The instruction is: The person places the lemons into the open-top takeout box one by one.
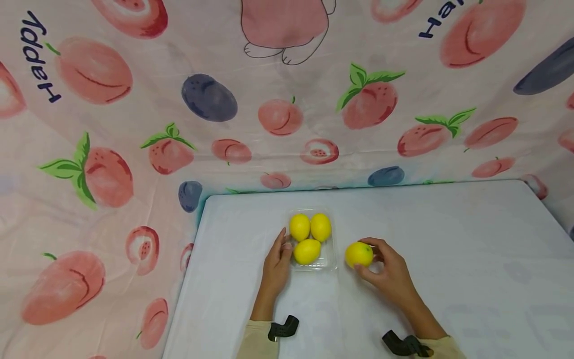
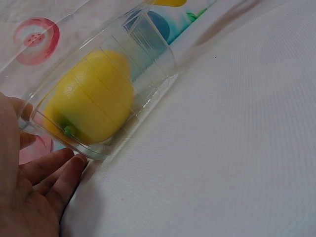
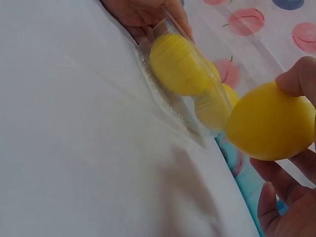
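Right hand (image 1: 389, 271) pinches a lemon (image 1: 358, 254) beside the clear tray (image 1: 333, 259); left hand (image 1: 277, 264), fingers straight, steadies its edge. Best lowered gently into the free corner.

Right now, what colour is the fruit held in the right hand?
Bright yellow: the lemon in the right hand, clearest in the head view.

Our two bare hands, the left hand (image 1: 275, 267) and right hand (image 1: 390, 271), emerge from pale yellow long sleeves (image 1: 255, 341). At each wrist we wear a black strap (image 1: 283, 329) with a clip-like mount.
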Motion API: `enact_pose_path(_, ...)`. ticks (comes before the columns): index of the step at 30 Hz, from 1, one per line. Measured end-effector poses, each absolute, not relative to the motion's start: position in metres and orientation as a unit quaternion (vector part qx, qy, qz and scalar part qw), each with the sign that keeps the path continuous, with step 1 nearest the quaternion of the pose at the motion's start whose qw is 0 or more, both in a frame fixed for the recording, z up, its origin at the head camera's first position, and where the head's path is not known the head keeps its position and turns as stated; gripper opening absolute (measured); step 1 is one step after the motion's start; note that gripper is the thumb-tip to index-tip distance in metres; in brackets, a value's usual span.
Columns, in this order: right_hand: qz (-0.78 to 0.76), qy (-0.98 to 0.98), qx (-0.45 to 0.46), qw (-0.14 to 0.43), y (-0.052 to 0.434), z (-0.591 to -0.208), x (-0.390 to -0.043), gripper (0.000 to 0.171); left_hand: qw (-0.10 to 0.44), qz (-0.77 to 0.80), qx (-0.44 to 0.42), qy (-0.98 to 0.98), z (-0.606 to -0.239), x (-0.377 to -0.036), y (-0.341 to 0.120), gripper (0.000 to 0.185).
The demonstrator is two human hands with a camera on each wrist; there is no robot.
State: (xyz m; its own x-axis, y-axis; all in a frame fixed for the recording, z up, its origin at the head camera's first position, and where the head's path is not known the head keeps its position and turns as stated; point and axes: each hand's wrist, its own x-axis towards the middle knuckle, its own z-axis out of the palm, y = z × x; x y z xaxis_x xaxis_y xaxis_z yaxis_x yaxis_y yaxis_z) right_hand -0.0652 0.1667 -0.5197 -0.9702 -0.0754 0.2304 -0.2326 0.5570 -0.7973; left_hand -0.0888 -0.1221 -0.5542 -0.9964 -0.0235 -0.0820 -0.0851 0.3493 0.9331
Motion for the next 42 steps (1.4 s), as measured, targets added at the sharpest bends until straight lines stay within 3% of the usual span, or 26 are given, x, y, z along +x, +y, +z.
enact_pose_path(18, 0.468, -0.871, 0.126, 0.077, 0.136, -0.508, -0.076, 0.066, 0.026, 0.57, -0.024, 0.821, -0.558, -0.088, -0.123, 0.053)
enact_pose_path(42, 0.424, -0.886, 0.166, 0.09, 0.105, -0.511, -0.092, 0.056, 0.016, 0.578, -0.018, 0.816, -0.557, -0.088, -0.123, 0.052)
